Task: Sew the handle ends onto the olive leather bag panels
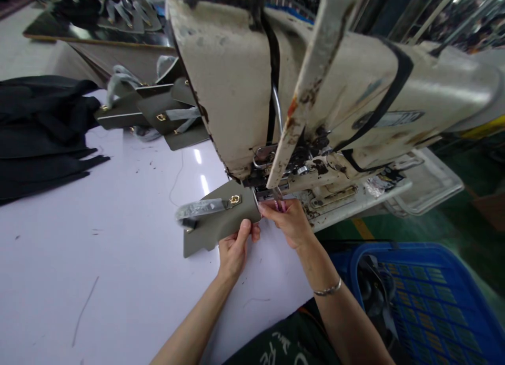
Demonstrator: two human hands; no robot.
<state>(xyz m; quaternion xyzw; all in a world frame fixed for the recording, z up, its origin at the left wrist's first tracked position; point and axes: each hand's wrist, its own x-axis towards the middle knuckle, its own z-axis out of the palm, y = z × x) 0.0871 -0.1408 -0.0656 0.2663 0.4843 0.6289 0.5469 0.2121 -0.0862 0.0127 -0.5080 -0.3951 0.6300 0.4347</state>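
Observation:
A grey-green leather piece (215,223) with a gold buckle (235,199) and a plastic-wrapped strap (197,208) lies on the white table under the head of a worn cream sewing machine (244,70). My left hand (235,247) pinches the piece's near edge, thumb on top. My right hand (290,220) is closed by the needle area, holding small pink-handled snips (279,204) at the piece's right end.
More grey-green pieces with buckles (158,115) are piled at the back of the white table (98,249). Black fabric (39,133) lies at the left. A blue plastic crate (426,296) stands on the green floor at the right, beyond it a white tray (430,186).

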